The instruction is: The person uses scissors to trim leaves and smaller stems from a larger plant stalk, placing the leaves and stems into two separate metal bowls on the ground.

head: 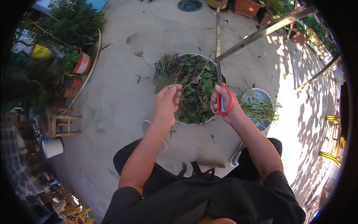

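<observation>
My left hand pinches a thin green plant stem between thumb and fingers, above the left side of a wide round tray. A wilted leaf hangs at the stem's far end. The tray is heaped with green and purplish leaves. In my right hand is a pair of scissors with red handles. Its blades point away from me over the tray's right side and look closed. Right of that hand, a bundle of thin green stems lies across a smaller metal basin.
A metal frame slants over the floor beyond the tray. Potted plants and a pale hose line the left. A wooden stool and white bucket stand nearer. Yellow metal chair legs show at right.
</observation>
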Demonstrator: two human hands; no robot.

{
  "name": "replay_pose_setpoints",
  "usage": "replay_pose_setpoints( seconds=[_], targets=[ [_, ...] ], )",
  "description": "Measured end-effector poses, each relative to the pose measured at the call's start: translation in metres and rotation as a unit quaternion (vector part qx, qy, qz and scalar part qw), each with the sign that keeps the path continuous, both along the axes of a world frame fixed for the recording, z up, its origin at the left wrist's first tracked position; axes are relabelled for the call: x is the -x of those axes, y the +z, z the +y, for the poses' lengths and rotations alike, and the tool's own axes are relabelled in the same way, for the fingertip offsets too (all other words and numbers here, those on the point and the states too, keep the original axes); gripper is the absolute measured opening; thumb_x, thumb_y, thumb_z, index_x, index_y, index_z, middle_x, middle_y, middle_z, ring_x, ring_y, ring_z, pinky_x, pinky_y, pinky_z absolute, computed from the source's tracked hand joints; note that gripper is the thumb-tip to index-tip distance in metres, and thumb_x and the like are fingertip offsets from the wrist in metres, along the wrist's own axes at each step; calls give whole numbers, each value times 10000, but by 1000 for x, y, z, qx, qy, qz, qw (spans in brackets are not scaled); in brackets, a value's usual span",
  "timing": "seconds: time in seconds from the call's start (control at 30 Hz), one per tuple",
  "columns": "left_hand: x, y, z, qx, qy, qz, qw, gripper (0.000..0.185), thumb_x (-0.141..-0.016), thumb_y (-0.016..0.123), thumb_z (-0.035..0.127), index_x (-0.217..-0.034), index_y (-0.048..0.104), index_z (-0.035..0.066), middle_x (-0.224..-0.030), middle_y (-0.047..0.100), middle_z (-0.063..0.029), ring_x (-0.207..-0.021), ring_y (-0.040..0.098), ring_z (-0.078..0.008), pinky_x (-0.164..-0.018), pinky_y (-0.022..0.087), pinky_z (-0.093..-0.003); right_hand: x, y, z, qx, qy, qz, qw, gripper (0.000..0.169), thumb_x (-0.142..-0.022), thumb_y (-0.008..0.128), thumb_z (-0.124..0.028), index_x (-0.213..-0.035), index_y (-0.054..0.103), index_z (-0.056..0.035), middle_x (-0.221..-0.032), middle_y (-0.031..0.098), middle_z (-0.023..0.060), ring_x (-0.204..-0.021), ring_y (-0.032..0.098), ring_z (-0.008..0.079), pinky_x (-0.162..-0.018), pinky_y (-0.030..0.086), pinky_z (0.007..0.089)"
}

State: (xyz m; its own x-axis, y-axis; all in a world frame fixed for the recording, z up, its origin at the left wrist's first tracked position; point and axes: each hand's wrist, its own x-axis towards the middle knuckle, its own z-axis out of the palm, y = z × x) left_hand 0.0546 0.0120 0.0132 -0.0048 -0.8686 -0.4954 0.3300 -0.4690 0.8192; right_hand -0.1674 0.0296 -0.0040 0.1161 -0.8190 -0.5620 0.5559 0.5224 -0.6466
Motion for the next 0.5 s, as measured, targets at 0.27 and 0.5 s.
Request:
replay_pose_setpoints(
  seconds=[0.27,0.5],
  targets=[
    [6,-13,2,111,-66,-229,965,310,-985,520,229,-903,701,-9,-847,683,-46,-641,495,-79,-592,411,-248,7,27,7,75,27,160,984,302,-853,716,-284,-734,563,-52,-650,507,5,-520,480,87,-475,389,242],
    [12,-10,8,191,-184,-464,845,323,-962,512,228,-847,670,-29,-771,708,-102,-721,658,-192,-668,473,-333,18,52,5,124,152,184,963,363,-869,730,-317,-725,554,-35,-627,463,-19,-544,435,75,-499,368,259]
  ],
)
